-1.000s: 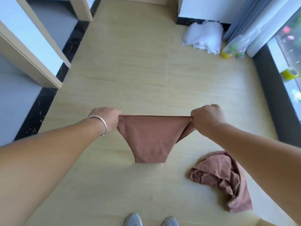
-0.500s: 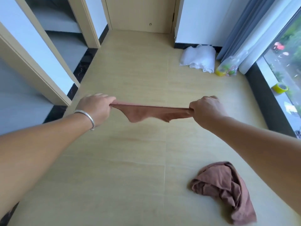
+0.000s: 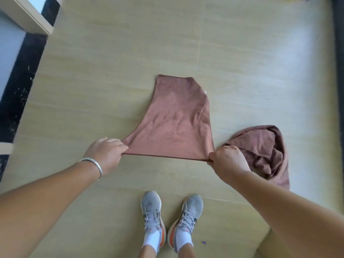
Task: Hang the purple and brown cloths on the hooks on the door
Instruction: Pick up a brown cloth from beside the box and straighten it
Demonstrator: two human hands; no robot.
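Simply brown cloth point(image 3: 173, 125) stretched between left hand point(image 3: 107, 153) and right hand point(image 3: 228, 161)

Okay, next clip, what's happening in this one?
A person stands over a tiled floor, holding a brown cloth stretched between both hands. The left hand pinches one corner and the right hand the other, with the rest of the cloth spread away from them, apparently flat on the floor. A second cloth lies crumpled by the right hand. No door or hooks are in view, so nothing is hung yet.
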